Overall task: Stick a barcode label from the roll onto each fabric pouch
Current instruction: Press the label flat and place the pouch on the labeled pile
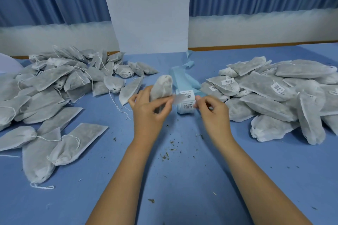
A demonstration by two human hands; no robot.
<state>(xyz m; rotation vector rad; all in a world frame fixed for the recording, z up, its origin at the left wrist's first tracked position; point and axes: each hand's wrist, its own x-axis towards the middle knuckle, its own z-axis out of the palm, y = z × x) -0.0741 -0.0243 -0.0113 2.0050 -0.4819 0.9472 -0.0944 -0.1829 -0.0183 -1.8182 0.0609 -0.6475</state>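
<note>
Blue tabletop (182, 179), two pouch heaps: left heap (54, 82), right heap (274, 97) with three barcode labels (227, 81) showing; pouches too many to count. Both forearms reach forward, hands close, not touching. Left hand (151, 109) curled round one pouch (161, 87), held upright above tabletop. Right hand (213, 110) fingers curled, tips pinched beside one label roll (185, 103); grip contents unclear. Roll stands mid-tabletop, blue backing strip (181, 75) trailing behind. One blurred label (178, 99) between hands, at pouch edge.
</note>
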